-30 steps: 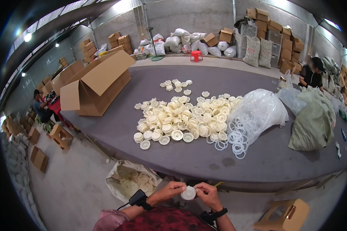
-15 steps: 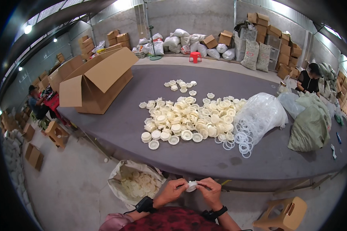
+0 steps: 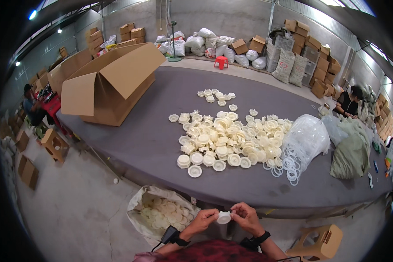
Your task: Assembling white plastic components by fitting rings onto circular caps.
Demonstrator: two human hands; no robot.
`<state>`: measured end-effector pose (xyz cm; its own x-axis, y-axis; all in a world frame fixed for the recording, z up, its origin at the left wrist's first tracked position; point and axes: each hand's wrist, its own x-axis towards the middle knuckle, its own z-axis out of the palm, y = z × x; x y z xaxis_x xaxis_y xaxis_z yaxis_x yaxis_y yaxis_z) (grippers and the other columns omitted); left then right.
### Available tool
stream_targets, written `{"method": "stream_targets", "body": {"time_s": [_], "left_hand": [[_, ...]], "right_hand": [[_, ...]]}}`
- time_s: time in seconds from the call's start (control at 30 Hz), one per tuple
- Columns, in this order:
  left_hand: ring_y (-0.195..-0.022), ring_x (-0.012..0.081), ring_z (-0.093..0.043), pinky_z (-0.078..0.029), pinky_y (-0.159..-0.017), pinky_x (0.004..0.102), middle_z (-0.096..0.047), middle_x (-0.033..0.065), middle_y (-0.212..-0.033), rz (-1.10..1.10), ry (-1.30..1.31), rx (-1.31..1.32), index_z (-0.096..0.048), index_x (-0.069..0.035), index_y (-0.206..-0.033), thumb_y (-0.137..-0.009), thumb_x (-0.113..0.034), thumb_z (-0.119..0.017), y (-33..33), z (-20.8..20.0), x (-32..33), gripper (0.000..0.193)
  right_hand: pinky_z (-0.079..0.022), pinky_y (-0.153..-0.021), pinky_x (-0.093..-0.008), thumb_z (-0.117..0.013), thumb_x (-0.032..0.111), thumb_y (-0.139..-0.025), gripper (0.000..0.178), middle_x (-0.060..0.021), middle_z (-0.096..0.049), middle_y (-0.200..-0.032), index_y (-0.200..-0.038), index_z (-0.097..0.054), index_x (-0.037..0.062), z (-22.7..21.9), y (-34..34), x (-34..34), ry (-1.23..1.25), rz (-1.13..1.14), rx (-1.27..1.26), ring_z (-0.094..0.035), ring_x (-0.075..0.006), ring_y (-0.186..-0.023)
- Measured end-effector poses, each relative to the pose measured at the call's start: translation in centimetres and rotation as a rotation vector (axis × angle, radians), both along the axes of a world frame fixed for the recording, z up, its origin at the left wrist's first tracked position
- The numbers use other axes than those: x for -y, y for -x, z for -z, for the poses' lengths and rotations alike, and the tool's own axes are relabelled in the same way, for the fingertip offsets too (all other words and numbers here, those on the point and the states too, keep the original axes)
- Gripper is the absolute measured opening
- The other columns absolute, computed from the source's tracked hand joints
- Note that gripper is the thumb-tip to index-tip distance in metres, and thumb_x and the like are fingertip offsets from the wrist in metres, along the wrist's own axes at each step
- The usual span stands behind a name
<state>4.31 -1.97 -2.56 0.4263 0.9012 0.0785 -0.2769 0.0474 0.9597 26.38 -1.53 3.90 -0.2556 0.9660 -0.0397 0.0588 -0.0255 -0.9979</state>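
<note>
Both hands met over the near side of the counter [image 3: 131, 144], just short of its edge, holding a single white cap [image 3: 224, 218] between them. The left hand [image 3: 204, 219] pinched the cap at its nine o'clock side between thumb and fingers; the right hand [image 3: 247, 218] pinched the rim at about two o'clock. The cap's flat round face was turned up toward the wearer. A black wristband [image 3: 263, 237] circled the right wrist, and a dark device [image 3: 169, 235] was strapped at the left one.

Taking the cap as the centre of the dial, an open sack [image 3: 136, 200] of pale round pieces stood on the floor at nine to ten o'clock, close to the left hand. At twelve o'clock, a heap of cream caps [image 3: 222, 139] lay spread on the counter, with a smaller cluster [image 3: 218, 96] beyond it. Toward one to two o'clock, a clear plastic bag [image 3: 309, 133] spilled translucent rings [image 3: 291, 168] beside the heap. A green sack [image 3: 349, 159] slumped at two o'clock, a big open cardboard box [image 3: 122, 98] sat at eleven, and a tan stool [image 3: 332, 242] stood on the floor between three and four.
</note>
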Motion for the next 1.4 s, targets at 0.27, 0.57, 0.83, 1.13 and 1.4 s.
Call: {"method": "stream_targets", "body": {"time_s": [0.27, 0.57, 0.83, 1.13, 1.4], "left_hand": [[-0.077, 0.0034, -0.043, -0.036, -0.068, 0.022, -0.051, -0.0063, -0.081, 0.155, 0.049, 0.0, -0.061, -0.001, -0.09, -0.102, -0.02, -0.058, 3.8, 0.5, -1.2, 0.023], [-0.071, 0.0046, -0.042, -0.035, -0.063, 0.0249, -0.047, -0.0054, -0.073, 0.174, -0.039, -0.143, -0.059, -0.001, -0.083, -0.097, -0.017, -0.061, 4.8, -0.2, -1.3, 0.021], [-0.073, 0.0075, -0.045, -0.038, -0.067, 0.0264, -0.053, -0.0014, -0.075, 0.044, -0.107, -0.417, -0.062, 0.001, -0.086, -0.096, -0.015, -0.062, 4.8, -3.0, 0.0, 0.019], [-0.079, 0.0058, -0.052, -0.041, -0.074, 0.0233, -0.059, -0.0048, -0.084, -0.16, 0.275, 0.15, -0.065, -0.004, -0.088, -0.101, -0.023, -0.061, -0.1, -1.7, 2.1, 0.024], [-0.095, 0.0114, -0.059, -0.046, -0.09, 0.0322, -0.065, 0.0015, -0.101, -0.111, 0.277, 0.387, -0.058, -0.009, -0.09, -0.103, -0.028, -0.058, -4.4, -1.3, 3.4, 0.023]], "right_hand": [[-0.045, -0.068, -0.0218, -0.069, 0.003, -0.089, 0.02, -0.001, -0.065, -0.087, -0.108, -0.073, -0.0002, -1.6, 1.9, -1.9, -0.037, -0.301, 0.094, -0.057, -0.0059, -0.078], [-0.047, -0.066, -0.0266, -0.069, 0.014, -0.091, 0.015, -0.0027, -0.066, -0.078, -0.094, -0.07, -0.0007, -1.2, 3.3, -3.3, -0.057, -0.48, 0.209, -0.056, -0.008, -0.072], [-0.045, -0.062, -0.0309, -0.065, 0.023, -0.093, 0.023, -0.0083, -0.061, -0.072, -0.096, -0.067, 0.0, -1.0, 3.7, -3.7, -0.191, -0.565, 0.232, -0.051, -0.0123, -0.064], [-0.045, -0.09, -0.0255, -0.062, 0.012, -0.096, 0.03, 0.0006, -0.065, -0.109, -0.123, -0.063, -0.001, 0.5, -0.7, -0.9, 0.089, -0.517, -0.135, -0.056, -0.0066, -0.1], [-0.047, -0.084, -0.0248, -0.064, 0.006, -0.093, 0.025, 0.0004, -0.066, -0.107, -0.118, -0.063, 0.0006, 0.5, -3.4, 3.0, 0.104, -0.285, -0.291, -0.058, -0.0064, -0.096]]}}
